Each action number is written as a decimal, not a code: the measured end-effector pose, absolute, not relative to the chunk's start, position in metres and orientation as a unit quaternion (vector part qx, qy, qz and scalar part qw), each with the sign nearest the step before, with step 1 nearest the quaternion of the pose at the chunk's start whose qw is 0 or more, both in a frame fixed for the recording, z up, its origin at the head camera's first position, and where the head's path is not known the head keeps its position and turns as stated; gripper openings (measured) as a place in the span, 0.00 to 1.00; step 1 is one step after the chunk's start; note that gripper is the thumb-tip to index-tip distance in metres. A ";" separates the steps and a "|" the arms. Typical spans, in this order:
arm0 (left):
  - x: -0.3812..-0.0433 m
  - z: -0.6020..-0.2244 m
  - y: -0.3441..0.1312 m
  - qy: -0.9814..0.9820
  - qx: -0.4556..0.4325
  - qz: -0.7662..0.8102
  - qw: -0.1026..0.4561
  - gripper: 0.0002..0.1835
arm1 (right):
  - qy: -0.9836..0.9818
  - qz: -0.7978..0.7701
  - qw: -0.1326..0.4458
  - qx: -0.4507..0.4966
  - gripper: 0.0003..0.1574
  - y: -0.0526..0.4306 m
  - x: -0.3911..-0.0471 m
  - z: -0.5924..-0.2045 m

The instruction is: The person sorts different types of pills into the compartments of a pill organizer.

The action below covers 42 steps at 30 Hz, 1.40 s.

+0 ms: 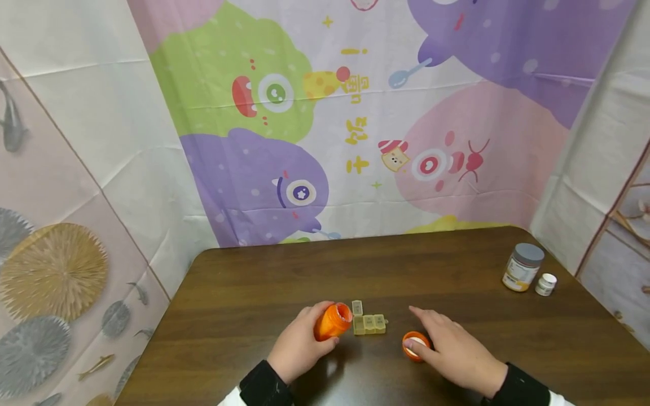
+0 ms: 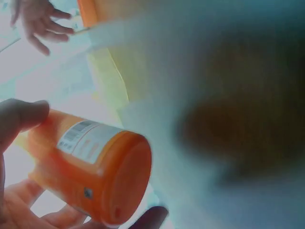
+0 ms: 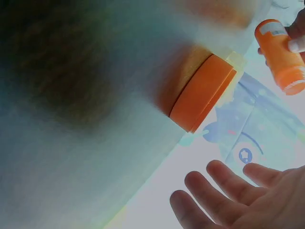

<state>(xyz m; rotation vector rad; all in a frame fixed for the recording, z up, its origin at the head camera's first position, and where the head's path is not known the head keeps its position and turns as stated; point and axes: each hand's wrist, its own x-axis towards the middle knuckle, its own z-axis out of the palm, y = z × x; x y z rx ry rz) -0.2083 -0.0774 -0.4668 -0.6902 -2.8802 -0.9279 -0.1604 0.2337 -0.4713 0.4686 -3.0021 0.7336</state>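
My left hand grips an orange pill bottle around its body. The bottle is uncapped and tilted, its mouth toward the right, and the left wrist view shows its base and a white label with a barcode. Just right of the bottle sits a small yellowish see-through pill organizer, with one lid flipped back. An orange cap lies on the table, its white inside facing up. Over and beside the cap is my right hand, fingers spread and extended; the thumb overlaps the cap in the head view, and contact is unclear.
At the table's right side stand a larger jar with a grey lid and a small white-capped bottle. The brown wooden table ends at a printed cloth backdrop, with more hanging cloth on both sides.
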 end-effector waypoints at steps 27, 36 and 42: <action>-0.229 -0.473 -0.064 -0.949 -0.275 -0.115 0.102 0.34 | -0.959 0.233 0.040 0.157 0.43 0.233 -0.157 -0.473; -0.232 -0.474 -0.059 -0.947 -0.288 -0.085 0.115 0.33 | -0.958 0.235 0.048 0.159 0.41 0.234 -0.157 -0.475; -0.232 -0.473 -0.057 -0.942 -0.299 -0.067 0.139 0.32 | -0.958 0.231 0.056 0.159 0.42 0.234 -0.156 -0.474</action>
